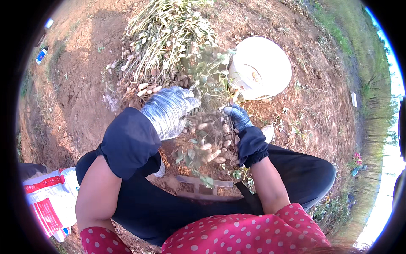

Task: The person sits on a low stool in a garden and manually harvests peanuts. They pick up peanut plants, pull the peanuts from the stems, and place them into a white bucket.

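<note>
The left hand (169,110), in a grey-and-white knitted glove, came from the lower left with the elbow bent and the back of the hand upward. Its fingers were together and partly bent toward the right, touching the plants; whether they gripped a stem, I could not tell. The right hand (239,117), in a similar glove, pointed inward and upward, with fingers curled against the right side of the same bunch; how firmly they were closed could not be seen. Dark cuffs (131,142) covered both wrists.

The bunch of peanut plants (207,137) was between and below the hands, its pods hanging toward the person's lap. Beyond the left hand a pile of pulled plants (169,42) lay on the reddish soil (80,89), with pale pods at its near edge. To its right was a white bucket (275,51) with a few pods inside.

At the lower left, a white sack (50,199) carried red printed blocks with pale lettering and some blue near the bottom. Farther up, a small blue-and-white object (41,56) had markings too small to read.
</note>
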`<state>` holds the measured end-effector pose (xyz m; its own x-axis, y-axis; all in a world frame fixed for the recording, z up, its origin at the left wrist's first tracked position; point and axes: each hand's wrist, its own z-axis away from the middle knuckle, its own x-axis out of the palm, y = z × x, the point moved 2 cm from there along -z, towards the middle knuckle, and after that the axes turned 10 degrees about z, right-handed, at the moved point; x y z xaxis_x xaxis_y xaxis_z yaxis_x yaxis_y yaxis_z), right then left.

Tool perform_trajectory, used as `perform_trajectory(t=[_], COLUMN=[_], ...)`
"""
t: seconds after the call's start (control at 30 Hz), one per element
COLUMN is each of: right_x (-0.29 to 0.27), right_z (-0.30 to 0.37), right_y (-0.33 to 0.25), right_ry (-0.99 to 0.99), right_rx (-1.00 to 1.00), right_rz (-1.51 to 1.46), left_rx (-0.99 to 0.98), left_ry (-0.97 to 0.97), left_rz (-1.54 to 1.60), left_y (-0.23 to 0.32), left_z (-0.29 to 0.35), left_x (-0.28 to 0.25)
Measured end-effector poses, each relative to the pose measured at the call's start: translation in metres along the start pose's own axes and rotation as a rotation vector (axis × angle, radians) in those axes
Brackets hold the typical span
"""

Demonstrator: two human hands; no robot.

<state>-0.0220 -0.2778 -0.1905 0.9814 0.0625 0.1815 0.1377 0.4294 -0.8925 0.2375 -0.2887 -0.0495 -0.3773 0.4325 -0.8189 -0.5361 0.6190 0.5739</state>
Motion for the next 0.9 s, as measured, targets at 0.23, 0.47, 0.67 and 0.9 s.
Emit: perform_trajectory(t=[0.23, 0.47, 0.67, 0.9], right_x=[0.033, 0.015, -0.042, -0.040], right_z=[0.055, 0.087, 0.092, 0.104], right_y=[-0.086, -0.131, -0.129, -0.151], right_ry=[-0.083, -0.164, -0.107, 0.011], right_rx=[-0.171, -0.251, -0.417, -0.460], right_rz=[-0.207, -0.264, -0.468, -0.235], left_rx=[0.037, -0.232, -0.354, -0.674], left_ry=[-0.265, -0.479, -0.431, -0.444], left_rz=[-0.298, -0.520, -0.384, -0.229], left_y=[0.010, -0.020, -0.062, -0.110], left_z=[-0.003, -0.010, -0.011, -0.003], left_x=[0.043, 0.058, 0.058, 0.064])
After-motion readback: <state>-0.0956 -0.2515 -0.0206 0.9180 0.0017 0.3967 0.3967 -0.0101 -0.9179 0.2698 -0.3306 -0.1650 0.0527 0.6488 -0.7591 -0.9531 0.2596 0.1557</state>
